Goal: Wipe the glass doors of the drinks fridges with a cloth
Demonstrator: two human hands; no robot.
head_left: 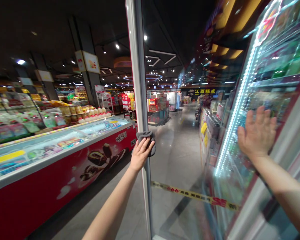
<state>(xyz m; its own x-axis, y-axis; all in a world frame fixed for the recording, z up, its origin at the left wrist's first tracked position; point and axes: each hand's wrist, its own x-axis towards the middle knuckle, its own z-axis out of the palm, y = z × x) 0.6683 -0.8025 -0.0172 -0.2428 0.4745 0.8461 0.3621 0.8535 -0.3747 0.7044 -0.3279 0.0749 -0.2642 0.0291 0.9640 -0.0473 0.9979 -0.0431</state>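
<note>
My left hand [141, 155] grips a grey cloth [147, 141], pressing it against the glass near the white upright frame [139, 76] of a glass door. My right hand [257, 133] lies flat with fingers spread on the glass of a lit refrigerated display case [277, 56]. It holds nothing. Packaged drinks stand on shelves behind that glass, blurred by reflections. A strip of white LED lights [237, 110] runs along the case's edge, to the left of my right hand.
A red chest freezer [52, 173] with a glass top stands at the left, with packaged food displays behind it. Yellow-and-black caution tape [195, 195] crosses the lower glass. A grey-floored store aisle [177, 143] runs back between stacked goods.
</note>
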